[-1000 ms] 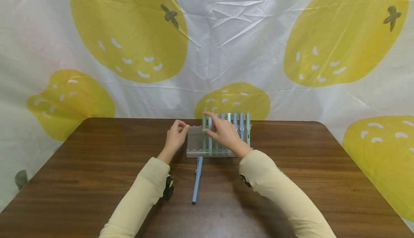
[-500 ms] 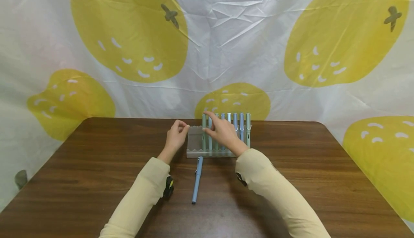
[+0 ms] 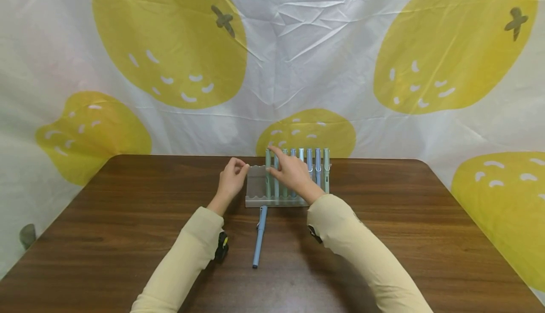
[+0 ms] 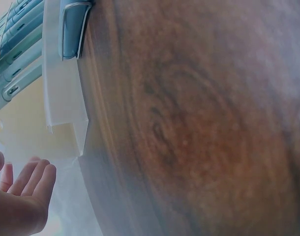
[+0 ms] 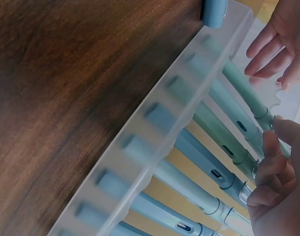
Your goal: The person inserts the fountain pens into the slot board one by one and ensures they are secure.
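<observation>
A clear pen rack (image 3: pixel 256 184) stands toward the back of the table, holding several pens side by side in pale green and blue. My left hand (image 3: pixel 231 180) pinches the rack's upper left corner between thumb and fingers. At the leftmost pen in the row, a green pen (image 5: pixel 244 89), my right hand (image 3: pixel 294 175) has its index finger at the cap's top and its thumb lower on the cap. The other right fingers are curled in front of the neighbouring pens and partly hide them. A capped blue pen (image 3: pixel 259 239) lies on the table before the rack, clip end toward it.
The brown wooden table (image 3: pixel 127 237) ends just behind the rack. Behind it hangs a white cloth (image 3: pixel 306 67) with yellow fruit prints. Unfilled rack slots lie left of the green pen.
My right wrist and sleeve have shifted slightly left, and the leftmost green pen's top has moved a touch left. My left hand, the rack and the lying blue pen have stayed put.
</observation>
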`<state>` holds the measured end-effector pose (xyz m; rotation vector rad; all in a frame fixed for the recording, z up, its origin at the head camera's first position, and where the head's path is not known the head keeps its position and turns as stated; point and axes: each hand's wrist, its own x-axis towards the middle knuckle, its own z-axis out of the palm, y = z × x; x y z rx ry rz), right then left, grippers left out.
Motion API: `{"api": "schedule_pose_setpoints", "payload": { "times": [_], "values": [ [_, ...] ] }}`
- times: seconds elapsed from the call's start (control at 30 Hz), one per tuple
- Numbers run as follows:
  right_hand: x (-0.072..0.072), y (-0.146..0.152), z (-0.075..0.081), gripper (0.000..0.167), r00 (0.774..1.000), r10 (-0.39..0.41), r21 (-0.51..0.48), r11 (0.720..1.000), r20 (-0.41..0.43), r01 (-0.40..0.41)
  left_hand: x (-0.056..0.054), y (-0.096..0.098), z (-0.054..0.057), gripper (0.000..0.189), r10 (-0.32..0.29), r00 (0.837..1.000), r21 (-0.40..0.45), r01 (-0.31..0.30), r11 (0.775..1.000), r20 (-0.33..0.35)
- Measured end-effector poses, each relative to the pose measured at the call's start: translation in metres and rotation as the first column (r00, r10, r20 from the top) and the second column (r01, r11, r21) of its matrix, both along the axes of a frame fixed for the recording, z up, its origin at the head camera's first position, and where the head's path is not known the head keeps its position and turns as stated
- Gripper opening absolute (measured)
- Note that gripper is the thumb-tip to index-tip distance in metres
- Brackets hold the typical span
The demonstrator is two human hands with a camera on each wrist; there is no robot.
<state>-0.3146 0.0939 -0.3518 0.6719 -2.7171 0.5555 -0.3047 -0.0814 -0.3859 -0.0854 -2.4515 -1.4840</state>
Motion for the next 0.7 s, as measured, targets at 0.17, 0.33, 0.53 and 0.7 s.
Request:
{"api": "schedule_pose_setpoints", "payload": {
  "times": [0.17,0.33,0.53,0.7],
  "values": [
    [0.0005,-0.0003,0.0008,0.057,1.000,0.000,0.006,1.000,0.002,0.000,0.0002,-0.0001,0.0009,0.017,0.004,1.000,-0.002,-0.004,1.000,0.002],
    [0.0014,-0.0003,0.0014,0.057,1.000,-0.004,0.008,1.000,0.009,0.004,0.0002,0.0000,0.0001,0.016,0.002,1.000,-0.002,-0.002,1.000,0.001],
    [0.0022,-0.0005,0.0028,0.057,1.000,-0.005,0.003,1.000,0.027,0.005,0.0002,-0.0001,0.0001,0.016,0.002,1.000,-0.006,-0.002,1.000,0.004],
    [0.0017,0.0009,0.0019,0.059,0.999,0.005,-0.046,0.999,0.040,-0.003,0.0009,0.0000,0.0006,0.016,0.004,1.000,-0.002,-0.004,1.000,0.003]
  ]
}}
